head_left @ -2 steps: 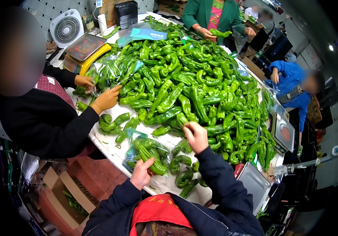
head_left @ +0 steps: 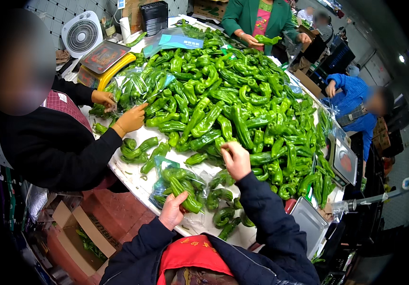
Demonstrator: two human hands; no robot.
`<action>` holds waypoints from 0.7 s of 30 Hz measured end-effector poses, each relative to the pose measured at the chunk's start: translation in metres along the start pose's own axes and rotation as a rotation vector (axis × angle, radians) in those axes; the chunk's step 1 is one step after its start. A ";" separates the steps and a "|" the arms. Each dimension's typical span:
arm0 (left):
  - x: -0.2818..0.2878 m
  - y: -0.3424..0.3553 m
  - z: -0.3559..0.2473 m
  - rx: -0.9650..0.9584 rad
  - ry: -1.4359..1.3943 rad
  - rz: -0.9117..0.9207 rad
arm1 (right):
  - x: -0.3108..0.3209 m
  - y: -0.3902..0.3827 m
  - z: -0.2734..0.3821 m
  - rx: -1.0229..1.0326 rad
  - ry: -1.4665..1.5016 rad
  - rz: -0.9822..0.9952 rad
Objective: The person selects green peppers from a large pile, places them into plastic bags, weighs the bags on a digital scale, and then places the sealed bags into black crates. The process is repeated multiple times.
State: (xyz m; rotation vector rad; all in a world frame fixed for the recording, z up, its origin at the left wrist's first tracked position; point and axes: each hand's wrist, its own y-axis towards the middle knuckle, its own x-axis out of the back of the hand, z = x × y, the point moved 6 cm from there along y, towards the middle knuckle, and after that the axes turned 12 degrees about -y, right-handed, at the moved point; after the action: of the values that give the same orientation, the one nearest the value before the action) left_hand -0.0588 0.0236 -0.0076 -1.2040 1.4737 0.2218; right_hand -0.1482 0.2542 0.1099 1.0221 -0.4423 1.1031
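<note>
At the near edge of the table, my left hand (head_left: 172, 212) is closed around a long green pepper (head_left: 187, 195), thumb on top. The pepper lies over a clear plastic bag (head_left: 160, 166) with blue print and more green peppers in it. Further forward and to the right, my right hand (head_left: 236, 161) has its fingers curled at the near side of a large heap of green peppers (head_left: 233, 95). Its fingertips are beside the end of one pepper (head_left: 219, 142); whether they grip anything is hidden. Several loose peppers (head_left: 222, 216) lie between my arms.
On my left a co-worker's hands (head_left: 131, 118) are at another filled bag (head_left: 135, 88). A yellow scale (head_left: 101, 76) and a fan (head_left: 82, 34) stand beyond. Scales (head_left: 341, 159) and a metal tray (head_left: 309, 225) are at right. Below left sits an open cardboard box (head_left: 78, 237).
My right hand has shifted slightly forward over the near side of the heap. My left hand keeps its hold on the pepper, almost unmoved.
</note>
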 end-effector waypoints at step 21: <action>0.016 0.004 0.012 0.043 0.083 -0.103 | -0.112 0.073 -0.001 0.167 -0.607 0.456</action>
State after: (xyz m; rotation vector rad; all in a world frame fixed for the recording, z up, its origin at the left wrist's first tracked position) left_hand -0.0516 0.0253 -0.0269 -1.2635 1.4764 0.0709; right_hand -0.2606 0.2025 0.0599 1.4509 -1.1274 1.2299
